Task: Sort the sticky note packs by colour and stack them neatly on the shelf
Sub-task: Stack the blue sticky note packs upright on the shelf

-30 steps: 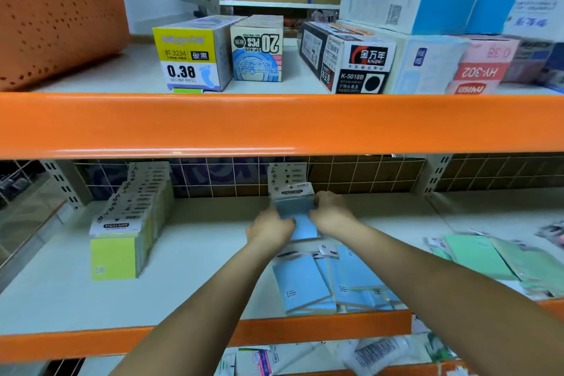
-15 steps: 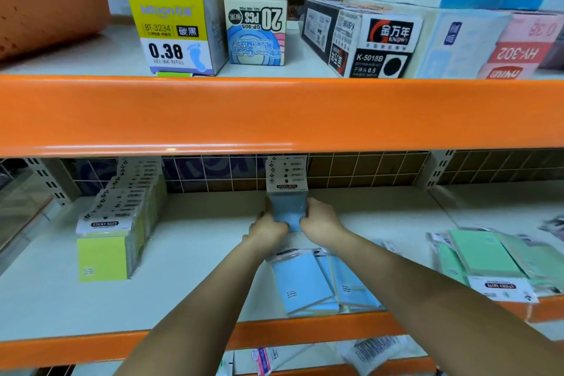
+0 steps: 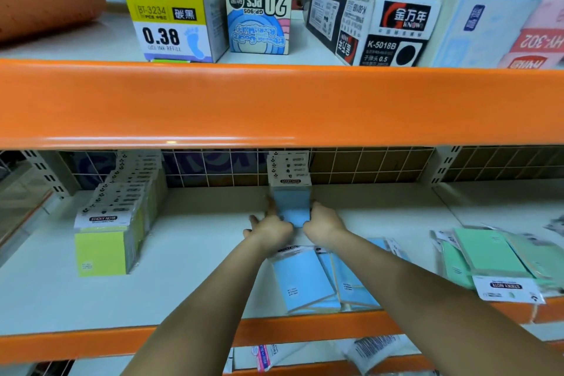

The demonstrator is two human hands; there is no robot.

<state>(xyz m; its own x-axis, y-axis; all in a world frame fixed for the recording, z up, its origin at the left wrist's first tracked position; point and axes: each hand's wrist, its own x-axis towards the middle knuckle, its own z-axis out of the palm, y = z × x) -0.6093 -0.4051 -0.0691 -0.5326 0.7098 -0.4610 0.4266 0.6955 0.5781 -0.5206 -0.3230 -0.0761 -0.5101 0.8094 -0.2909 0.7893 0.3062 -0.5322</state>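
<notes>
A row of blue sticky note packs (image 3: 292, 203) stands upright at the back middle of the lower shelf (image 3: 198, 256), against the wire grid. My left hand (image 3: 269, 230) presses its left side with straight fingers, thumb spread out. On the opposite side my right hand (image 3: 324, 225) presses against the row. Loose blue packs (image 3: 305, 281) lie flat near the front edge, under my wrists. A row of yellow-green packs (image 3: 102, 249) stands at the left. Mint green packs (image 3: 488, 256) lie in a loose pile at the right.
The orange beam (image 3: 274, 104) of the upper shelf hangs just above the reach space. Pen refill boxes (image 3: 171, 18) and other cartons stand on top. Shelf uprights (image 3: 45, 174) flank the bay. More packaged items (image 3: 372, 348) lie on the shelf below.
Both hands carried a blue pack backward and set it upright against the blue row at the back. The view has moved closer to the shelf.
</notes>
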